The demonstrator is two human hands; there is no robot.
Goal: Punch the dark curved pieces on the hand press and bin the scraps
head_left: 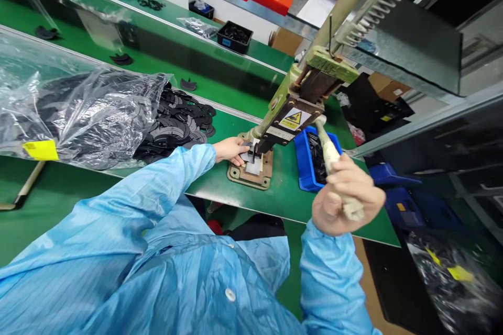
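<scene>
Gripping press lever (329,153), right hand (346,200); left hand (231,149) fingertips hidden under press (293,115), grip unclear

A single head-worn view is given, looking forward and steeply down over the blue-sleeved arms onto the green bench (251,193), with the frame tilted so the bench edge runs diagonally from upper left to lower right. The hand press (293,115) is seen close at centre, with the left hand (231,149) at its base and the right hand (348,196) nearest the lens at right. Farther benches are taken in at far left; no second view is provided, so no overlap is shared.
</scene>
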